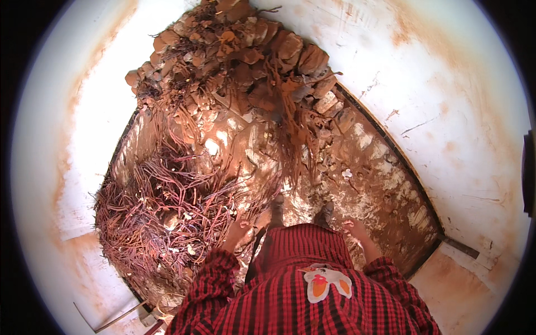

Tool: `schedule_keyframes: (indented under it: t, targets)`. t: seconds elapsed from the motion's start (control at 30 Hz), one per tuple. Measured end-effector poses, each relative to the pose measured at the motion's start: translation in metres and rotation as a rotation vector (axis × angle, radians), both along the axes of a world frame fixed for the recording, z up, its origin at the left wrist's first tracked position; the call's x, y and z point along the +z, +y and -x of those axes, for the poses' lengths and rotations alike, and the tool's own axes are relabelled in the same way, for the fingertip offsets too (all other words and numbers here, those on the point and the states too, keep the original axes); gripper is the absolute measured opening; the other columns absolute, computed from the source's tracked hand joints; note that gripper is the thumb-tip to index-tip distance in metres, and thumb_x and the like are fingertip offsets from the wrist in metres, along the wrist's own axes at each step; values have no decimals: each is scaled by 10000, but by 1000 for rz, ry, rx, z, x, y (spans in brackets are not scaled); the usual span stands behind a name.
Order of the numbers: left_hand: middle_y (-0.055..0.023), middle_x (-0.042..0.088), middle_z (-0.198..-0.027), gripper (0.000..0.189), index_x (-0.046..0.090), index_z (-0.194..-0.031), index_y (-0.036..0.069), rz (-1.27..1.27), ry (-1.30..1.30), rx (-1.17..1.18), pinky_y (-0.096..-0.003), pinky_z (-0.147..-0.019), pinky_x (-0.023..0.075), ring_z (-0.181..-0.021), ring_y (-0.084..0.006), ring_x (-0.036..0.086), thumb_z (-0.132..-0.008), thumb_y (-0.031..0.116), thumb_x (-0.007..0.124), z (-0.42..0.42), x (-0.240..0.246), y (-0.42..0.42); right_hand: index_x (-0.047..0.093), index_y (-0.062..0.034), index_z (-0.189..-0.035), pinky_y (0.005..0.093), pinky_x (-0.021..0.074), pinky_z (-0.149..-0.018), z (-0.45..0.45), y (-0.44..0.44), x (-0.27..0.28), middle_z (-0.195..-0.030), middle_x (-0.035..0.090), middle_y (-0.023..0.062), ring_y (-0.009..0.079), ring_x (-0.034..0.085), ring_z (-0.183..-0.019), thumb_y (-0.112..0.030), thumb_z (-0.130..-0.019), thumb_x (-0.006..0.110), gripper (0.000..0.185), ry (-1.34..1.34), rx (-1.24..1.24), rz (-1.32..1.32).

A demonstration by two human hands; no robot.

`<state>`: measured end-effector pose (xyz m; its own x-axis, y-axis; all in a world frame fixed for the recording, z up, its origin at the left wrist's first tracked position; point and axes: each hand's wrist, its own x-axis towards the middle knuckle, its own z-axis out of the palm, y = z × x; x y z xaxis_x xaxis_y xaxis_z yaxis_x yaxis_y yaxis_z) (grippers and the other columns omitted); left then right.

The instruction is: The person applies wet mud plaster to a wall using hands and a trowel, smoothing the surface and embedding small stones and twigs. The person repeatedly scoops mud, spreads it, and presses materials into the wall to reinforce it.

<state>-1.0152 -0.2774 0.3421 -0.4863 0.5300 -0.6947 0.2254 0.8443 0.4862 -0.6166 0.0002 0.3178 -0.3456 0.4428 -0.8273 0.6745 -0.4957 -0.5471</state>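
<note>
My left hand hangs at the left of my body, fingers loosely curled, with nothing visible in it. It is nearest to a broad heap of thin reddish roots or stems; whether it touches them is not plain. On the other side, my right hand is held low over the soil-covered floor, also loosely curled and seemingly holding nothing. Further ahead, a taller pile of brown, soil-coated chunks and stringy roots fills the corner. Long root strands trail from it towards my feet.
Smudged white walls meet behind the corner pile. A dark edge strip runs along the right wall's foot. My shoes stand between the root heap and the right-hand floor. A thin bent rod lies at lower left.
</note>
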Motion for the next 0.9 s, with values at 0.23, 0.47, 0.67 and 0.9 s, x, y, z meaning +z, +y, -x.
schedule_keyframes:
  t: [0.23, 0.47, 0.67, 0.9]
  targets:
    - [-141, 657, -957, 383, 572, -1133, 11, -77, -205, 107, -317, -774, 501, -875, -212, 635, -815, 211, 648, -107, 6, 77, 577, 51, -1060, 271, 453, -552, -75, 41, -34, -787, 592, 82, 128, 548, -628, -138, -837, 643, 300, -48, -212, 170]
    - [-119, 637, -1033, 339, 550, -1188, 46, -94, -389, 44, -312, -792, 504, -895, -183, 617, -871, 149, 609, -149, -40, 93, 592, 50, -1023, 275, 446, -546, -79, 49, -93, -796, 603, 74, 125, 552, -629, -128, -851, 601, 248, -193, -212, 97]
    - [-151, 592, -1120, 365, 542, -1168, 64, -63, -325, -213, -368, -820, 491, -1020, -269, 582, -835, 200, 605, -140, -69, 139, 631, 9, -994, 264, 457, -579, -3, 23, -142, -801, 633, 54, 125, 582, -678, -170, -827, 631, 244, 1, -175, 68]
    - [-149, 546, -1146, 287, 569, -1068, 57, -438, 133, -545, -418, -949, 394, -1081, -337, 505, -786, 108, 593, -123, -161, 200, 622, 9, -1046, 336, 508, -713, 86, 33, -290, -919, 672, 144, 248, 652, -795, -240, -762, 669, 381, 41, -61, -159]
